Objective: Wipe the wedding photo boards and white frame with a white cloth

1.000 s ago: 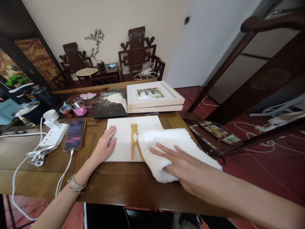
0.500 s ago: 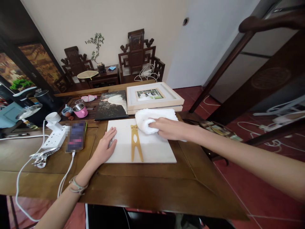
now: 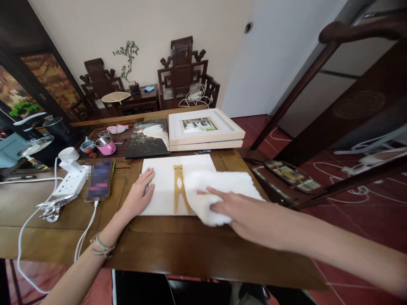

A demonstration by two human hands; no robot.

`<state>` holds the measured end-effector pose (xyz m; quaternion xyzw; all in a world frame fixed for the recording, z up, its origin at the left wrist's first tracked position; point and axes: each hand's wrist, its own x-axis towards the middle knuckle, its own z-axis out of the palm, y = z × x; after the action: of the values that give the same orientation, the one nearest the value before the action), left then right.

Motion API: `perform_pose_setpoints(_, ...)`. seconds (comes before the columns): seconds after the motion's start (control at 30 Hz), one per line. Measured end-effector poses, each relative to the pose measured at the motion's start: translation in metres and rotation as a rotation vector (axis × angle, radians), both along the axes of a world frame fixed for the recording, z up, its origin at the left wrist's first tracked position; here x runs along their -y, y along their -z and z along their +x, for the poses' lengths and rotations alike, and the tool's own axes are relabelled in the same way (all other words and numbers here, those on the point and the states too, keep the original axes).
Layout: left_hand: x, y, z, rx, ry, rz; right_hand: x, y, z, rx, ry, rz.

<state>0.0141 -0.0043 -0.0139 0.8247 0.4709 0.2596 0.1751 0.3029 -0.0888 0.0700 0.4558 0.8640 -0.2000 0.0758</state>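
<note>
A white board point(image 3: 159, 186) lies flat on the brown wooden table point(image 3: 190, 254), with a yellow, animal-headed, two-legged shape point(image 3: 178, 186) on its middle. My left hand point(image 3: 140, 192) rests with fingers stretched out on the board's left edge. Over the board's right part and its front right corner spreads a white fluffy cloth point(image 3: 229, 182). My right hand point(image 3: 235, 207) presses on this cloth, the index finger pointing forward and the other fingers curled into the fabric. The cloth's left edge reaches the yellow shape's right leg.
Behind the board lie a dark picture panel point(image 3: 148, 137) and stacked pale frames point(image 3: 206, 127). To the left are a phone point(image 3: 100, 180) on a cable, a power strip point(image 3: 71, 182) and a pink cup point(image 3: 105, 145). A wooden chair point(image 3: 292, 106) stands at the right.
My right hand has drawn the cloth from the board's back right toward me, to its front right corner. The cloth is more spread out. My left hand stays in place.
</note>
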Motion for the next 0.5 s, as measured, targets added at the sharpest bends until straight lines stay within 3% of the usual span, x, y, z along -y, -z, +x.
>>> perform_pose_setpoints(0.17,0.0,-0.001,-0.001,-0.032,0.014,-0.005,-0.068,0.004,-0.019,0.036,0.07,0.105)
perform_pose_setpoints(0.27,0.001,-0.001,-0.003,-0.051,0.023,-0.015,-0.088,0.004,-0.033,0.033,0.094,0.139)
perform_pose_setpoints(0.37,0.001,-0.001,-0.003,-0.054,0.033,-0.022,-0.08,0.004,-0.044,0.032,0.078,0.143)
perform_pose_setpoints(0.5,0.001,0.0,-0.003,-0.043,0.032,-0.017,-0.034,0.006,-0.057,0.104,-0.002,0.061)
